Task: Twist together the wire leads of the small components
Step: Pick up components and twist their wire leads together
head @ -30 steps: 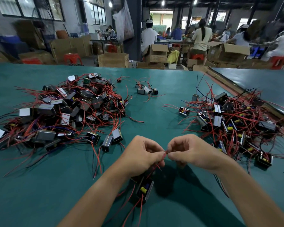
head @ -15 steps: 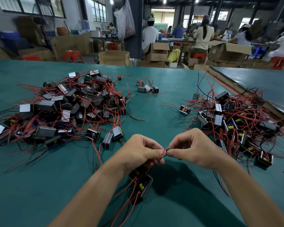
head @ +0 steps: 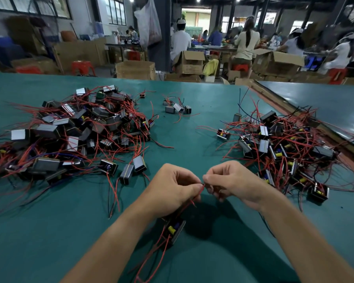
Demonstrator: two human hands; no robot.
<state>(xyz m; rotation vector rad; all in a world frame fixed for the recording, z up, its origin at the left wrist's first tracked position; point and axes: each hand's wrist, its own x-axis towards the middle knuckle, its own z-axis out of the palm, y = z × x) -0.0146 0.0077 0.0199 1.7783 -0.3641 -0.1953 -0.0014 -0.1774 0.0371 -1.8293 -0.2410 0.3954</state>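
My left hand (head: pixel 173 189) and my right hand (head: pixel 231 181) meet fingertip to fingertip above the green table, both pinching the thin red wire leads (head: pixel 200 187) between thumb and forefinger. The leads run down under my left hand to a small black component (head: pixel 175 229) with a yellow part, which hangs just below my left wrist. More red leads trail from it toward me. The wire ends inside the pinch are hidden by my fingers.
A large pile of the same components with red leads (head: pixel 70 131) lies at the left, another pile (head: pixel 278 144) at the right. A few loose ones (head: pixel 177 108) sit mid-table. The table's edge strip (head: pixel 294 111) runs along the right. People work at benches behind cardboard boxes (head: pixel 189 62).
My hands have stayed together at the pinch and shifted slightly. The component under my left wrist has swung a little, and its trailing leads have moved.
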